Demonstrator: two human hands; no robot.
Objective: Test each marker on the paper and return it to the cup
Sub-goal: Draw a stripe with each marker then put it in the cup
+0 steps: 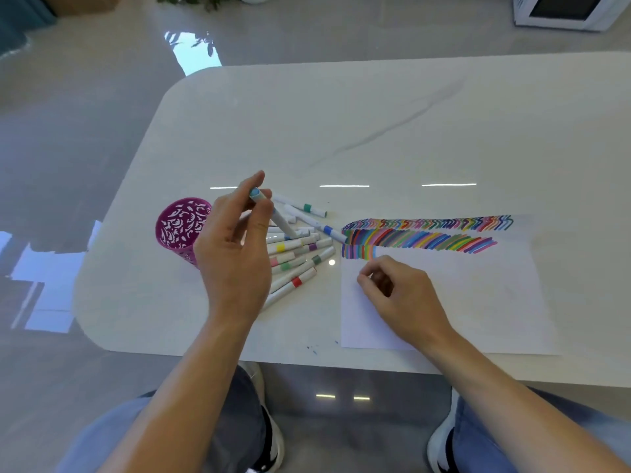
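My left hand pinches a white marker with a light blue cap and holds it tilted above a pile of several white markers lying on the table. The purple perforated cup stands just left of that hand, partly hidden by it. My right hand rests on the white paper with its fingers curled; whether they hold anything is hidden. Rows of coloured test strokes fill the paper's top edge.
The white marble table has a rounded left corner and its front edge lies close to my knees. Small blue ink specks mark the table near that edge. A white appliance stands on the floor at the far right.
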